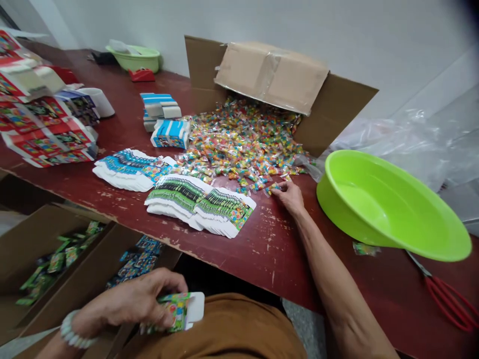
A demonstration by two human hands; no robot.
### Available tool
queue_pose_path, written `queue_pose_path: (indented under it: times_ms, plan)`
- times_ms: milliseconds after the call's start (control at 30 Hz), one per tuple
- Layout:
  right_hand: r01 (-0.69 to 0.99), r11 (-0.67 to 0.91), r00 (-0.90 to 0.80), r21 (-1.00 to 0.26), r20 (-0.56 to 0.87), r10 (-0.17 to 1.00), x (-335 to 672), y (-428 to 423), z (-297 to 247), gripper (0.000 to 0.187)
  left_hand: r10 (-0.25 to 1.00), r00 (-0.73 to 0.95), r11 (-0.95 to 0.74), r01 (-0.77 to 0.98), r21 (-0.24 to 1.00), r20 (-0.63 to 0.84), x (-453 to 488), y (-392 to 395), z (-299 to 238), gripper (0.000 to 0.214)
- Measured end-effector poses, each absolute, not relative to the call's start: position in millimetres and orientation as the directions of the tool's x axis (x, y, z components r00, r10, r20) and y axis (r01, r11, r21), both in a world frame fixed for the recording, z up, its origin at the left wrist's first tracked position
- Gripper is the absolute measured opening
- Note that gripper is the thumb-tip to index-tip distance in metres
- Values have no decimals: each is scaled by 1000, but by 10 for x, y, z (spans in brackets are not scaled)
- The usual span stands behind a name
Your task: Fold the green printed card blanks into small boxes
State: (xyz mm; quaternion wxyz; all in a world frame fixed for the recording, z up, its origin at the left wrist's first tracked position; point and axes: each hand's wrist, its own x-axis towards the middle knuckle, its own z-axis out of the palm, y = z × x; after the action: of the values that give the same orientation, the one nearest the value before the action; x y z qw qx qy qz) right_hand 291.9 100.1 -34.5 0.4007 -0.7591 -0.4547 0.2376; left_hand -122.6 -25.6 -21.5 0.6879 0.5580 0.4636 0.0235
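Note:
My left hand (pixel 138 301) is down at my lap, fingers closed around a small green printed box (pixel 178 311) with a white flap open at its right end. My right hand (pixel 289 196) reaches across the red table (pixel 262 244) and pinches a small wrapped candy packet (pixel 272 189) at the near edge of a big pile of colourful candy packets (pixel 239 139). The pile spills from a cardboard box (pixel 273 75) lying on its side. Fanned stacks of flat green box blanks (pixel 200 203) and blue box blanks (pixel 130 168) lie left of my right hand.
A lime green basin (pixel 389 207) sits right of my hand, red-handled scissors (pixel 447 296) beyond it. Folded blue boxes (pixel 164 119) and stacks of red cartons (pixel 41 119) stand at the left. Cardboard boxes of filled packs (pixel 56 259) sit on the floor. Another green basin (pixel 134 57) is far back.

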Motion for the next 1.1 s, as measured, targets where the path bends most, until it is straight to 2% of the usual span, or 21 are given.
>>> queue_pose_path:
  times_ms: [67,167,233,300,367,433,567,700,767,900,1000,1100]
  plan:
    - [435,-212,465,-875,17,885,2818,901,-291,32,581,535,351,516,782,-613,-1245,-231,-170,27]
    - [315,-86,382,-945,43,923,2482,619,-126,35,675,499,450,305,839,-544,-1054,-217,-83,33]
    - [108,42,168,-993,60,984,2153,388,-12,32,745,465,477,129,869,-478,-850,-213,-32,35]
    - [-22,57,13,-998,56,998,1819,183,64,29,793,458,438,29,899,-401,-654,-212,6,32]
    - [29,89,-46,-996,88,995,1559,41,90,27,812,471,402,-22,916,-345,-509,-214,32,31]
    - [149,141,-72,-979,132,989,1408,-36,85,22,812,493,391,-60,918,-313,-427,-219,48,35]
    - [306,218,-140,-926,183,973,1334,-93,85,4,816,497,401,-120,908,-295,-391,-250,54,43]
    - [345,331,-265,-878,248,932,1350,-137,115,14,825,468,473,-266,840,-317,-369,-302,29,32]
    - [364,365,-287,-857,270,919,1353,-146,117,12,824,453,513,-342,788,-340,-344,-314,20,29]
    - [371,290,-259,-882,201,945,1325,-122,82,6,818,439,548,-394,738,-373,-307,-298,44,40]
    - [372,272,-217,-887,201,955,1318,-74,76,4,813,439,559,-401,726,-383,-300,-281,76,47]
    - [340,291,-351,-894,166,922,1369,-25,135,9,797,472,574,-402,713,-376,-295,-269,80,50]
